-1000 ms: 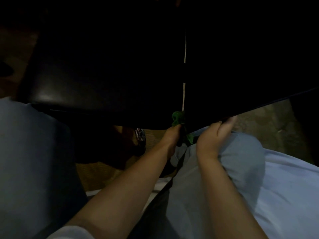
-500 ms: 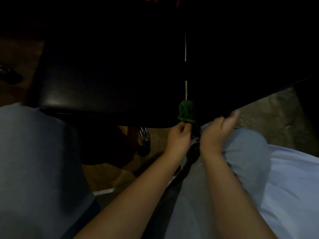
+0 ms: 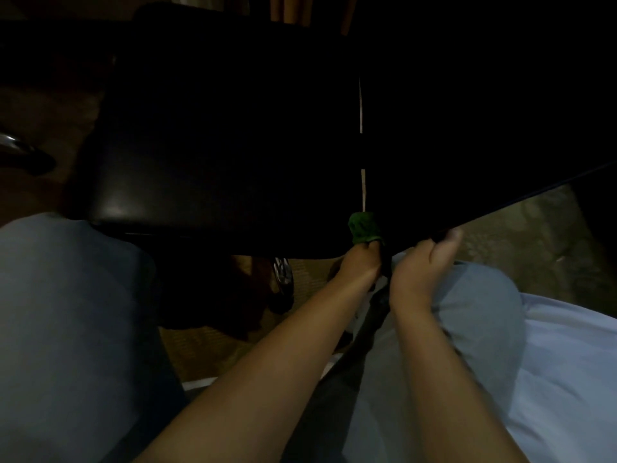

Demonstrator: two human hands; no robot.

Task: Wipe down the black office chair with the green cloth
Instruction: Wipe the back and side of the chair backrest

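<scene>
The black office chair (image 3: pixel 207 155) fills the upper part of the head view, its seat pad to the left of a thin pale gap and a darker panel to the right. Below its near edge sit the person's knees in light trousers (image 3: pixel 66 312).

Both bare forearms reach up between the knees to the chair's near edge. The right hand (image 3: pixel 420 265) curls over the lower edge of the dark panel, thumb up against it. The left hand (image 3: pixel 359 265), just beside it, pinches the green cloth (image 3: pixel 362 227), bunched against the chair at the foot of the gap. A caster (image 3: pixel 283 275) shows under the seat.
</scene>
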